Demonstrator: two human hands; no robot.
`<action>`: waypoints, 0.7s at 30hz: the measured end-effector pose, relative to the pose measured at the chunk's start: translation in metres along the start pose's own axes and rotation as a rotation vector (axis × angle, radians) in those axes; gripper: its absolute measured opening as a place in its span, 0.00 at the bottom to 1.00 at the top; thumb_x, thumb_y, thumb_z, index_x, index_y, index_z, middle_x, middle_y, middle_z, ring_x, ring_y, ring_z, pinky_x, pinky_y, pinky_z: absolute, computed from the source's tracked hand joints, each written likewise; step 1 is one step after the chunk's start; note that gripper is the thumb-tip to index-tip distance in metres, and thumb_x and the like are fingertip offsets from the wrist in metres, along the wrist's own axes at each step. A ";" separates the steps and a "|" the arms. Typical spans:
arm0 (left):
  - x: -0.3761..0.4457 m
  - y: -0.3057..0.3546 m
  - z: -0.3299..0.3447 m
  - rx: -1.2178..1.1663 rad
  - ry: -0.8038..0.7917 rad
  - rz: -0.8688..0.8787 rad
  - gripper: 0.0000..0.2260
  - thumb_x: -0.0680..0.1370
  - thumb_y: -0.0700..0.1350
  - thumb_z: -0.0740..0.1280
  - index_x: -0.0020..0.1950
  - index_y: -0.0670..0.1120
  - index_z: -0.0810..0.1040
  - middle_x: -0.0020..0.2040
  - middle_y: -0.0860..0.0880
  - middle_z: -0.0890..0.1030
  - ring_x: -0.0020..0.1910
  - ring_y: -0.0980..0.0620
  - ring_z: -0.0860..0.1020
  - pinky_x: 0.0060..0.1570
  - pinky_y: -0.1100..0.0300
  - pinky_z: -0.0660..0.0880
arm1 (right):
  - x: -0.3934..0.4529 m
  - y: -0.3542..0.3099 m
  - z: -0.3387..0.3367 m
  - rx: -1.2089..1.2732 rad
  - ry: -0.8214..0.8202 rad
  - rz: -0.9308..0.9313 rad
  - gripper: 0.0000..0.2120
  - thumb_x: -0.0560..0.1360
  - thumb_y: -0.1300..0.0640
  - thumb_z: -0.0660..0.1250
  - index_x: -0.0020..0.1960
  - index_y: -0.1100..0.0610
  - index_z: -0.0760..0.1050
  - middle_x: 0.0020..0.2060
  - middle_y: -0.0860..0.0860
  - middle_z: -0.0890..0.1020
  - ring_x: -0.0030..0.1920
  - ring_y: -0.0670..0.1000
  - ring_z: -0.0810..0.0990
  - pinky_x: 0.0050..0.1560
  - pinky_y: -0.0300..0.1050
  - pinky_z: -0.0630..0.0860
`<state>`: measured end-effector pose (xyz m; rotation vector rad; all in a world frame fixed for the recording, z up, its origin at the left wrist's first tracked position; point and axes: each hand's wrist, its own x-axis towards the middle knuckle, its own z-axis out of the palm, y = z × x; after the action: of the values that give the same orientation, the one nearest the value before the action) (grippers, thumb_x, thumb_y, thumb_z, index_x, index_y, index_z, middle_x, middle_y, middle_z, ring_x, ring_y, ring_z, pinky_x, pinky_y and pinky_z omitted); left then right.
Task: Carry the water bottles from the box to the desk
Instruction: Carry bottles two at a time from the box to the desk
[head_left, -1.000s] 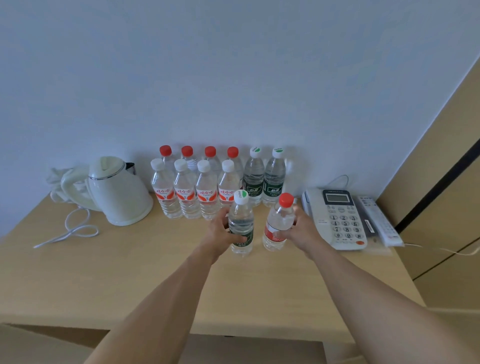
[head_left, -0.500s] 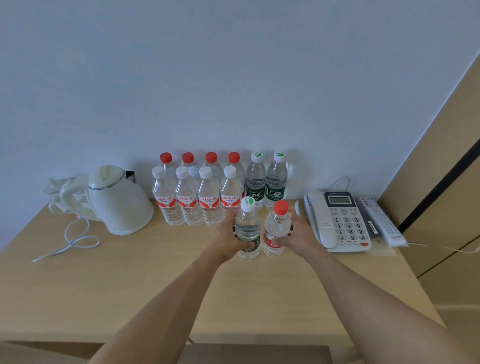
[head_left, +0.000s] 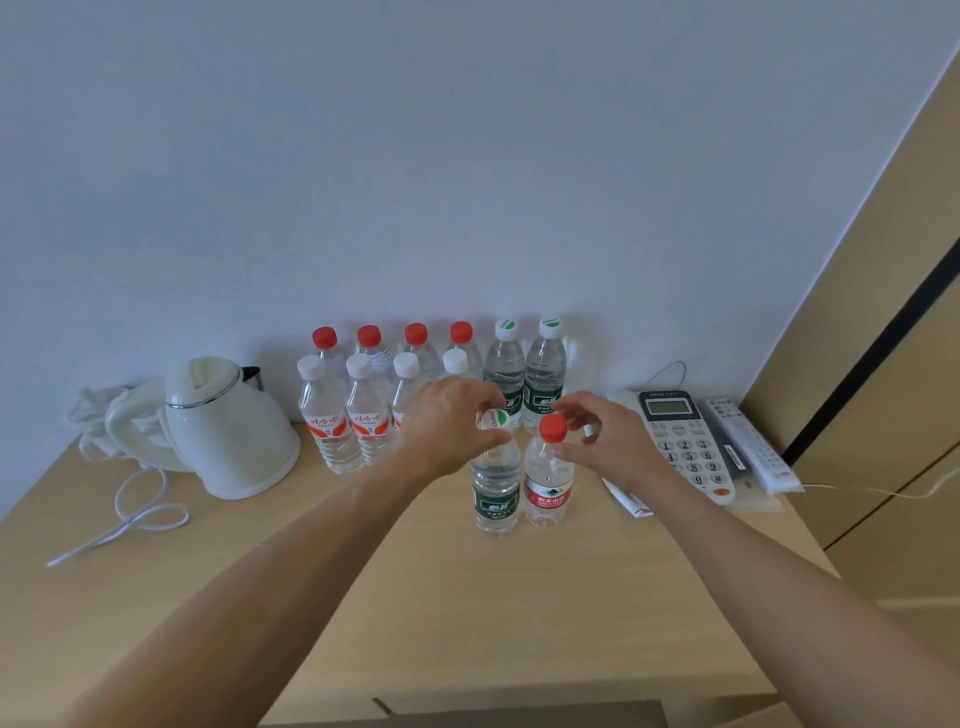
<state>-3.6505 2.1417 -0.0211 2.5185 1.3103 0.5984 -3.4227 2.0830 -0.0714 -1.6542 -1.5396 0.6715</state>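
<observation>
Both bottles stand upright mid-desk (head_left: 260, 571), touching: left hand (head_left: 447, 426) pinches the green-label bottle (head_left: 496, 493) at its cap, right hand (head_left: 608, 436) hovers slack-fingered just beside the red-capped bottle (head_left: 548, 483).

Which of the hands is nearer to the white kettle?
Left. The left hand rests on the green-label bottle's cap, a few bottles to the right of the kettle. The right hand is farther right, by the red-capped bottle.

On the desk (head_left: 363, 597), two rows of water bottles (head_left: 363, 410) stand against the wall, the kettle (head_left: 228, 431) to their left and the telephone (head_left: 685, 447) to their right. Two more bottles (head_left: 519, 488) stand side by side in front of the rows.
</observation>
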 end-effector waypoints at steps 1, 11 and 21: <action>0.003 0.001 -0.001 0.042 -0.019 0.005 0.18 0.72 0.55 0.77 0.59 0.52 0.83 0.50 0.54 0.84 0.51 0.53 0.81 0.52 0.55 0.76 | 0.001 -0.005 -0.002 -0.016 0.001 -0.021 0.22 0.64 0.55 0.81 0.56 0.46 0.80 0.48 0.43 0.84 0.49 0.44 0.81 0.48 0.40 0.79; 0.019 0.008 -0.001 0.299 -0.148 0.048 0.23 0.71 0.58 0.76 0.64 0.54 0.80 0.55 0.54 0.84 0.55 0.51 0.81 0.42 0.58 0.68 | 0.010 -0.015 0.001 -0.304 -0.013 -0.129 0.16 0.66 0.57 0.79 0.53 0.51 0.82 0.47 0.45 0.84 0.47 0.45 0.80 0.54 0.47 0.79; 0.049 0.012 0.011 0.279 -0.214 0.054 0.21 0.73 0.47 0.78 0.64 0.48 0.81 0.54 0.48 0.85 0.53 0.47 0.82 0.49 0.53 0.80 | 0.014 -0.012 0.003 -0.366 -0.014 -0.148 0.14 0.66 0.57 0.77 0.50 0.52 0.82 0.45 0.47 0.84 0.45 0.48 0.80 0.52 0.48 0.78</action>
<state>-3.6116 2.1747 -0.0142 2.7530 1.3283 0.1559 -3.4303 2.0965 -0.0612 -1.7746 -1.8576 0.3352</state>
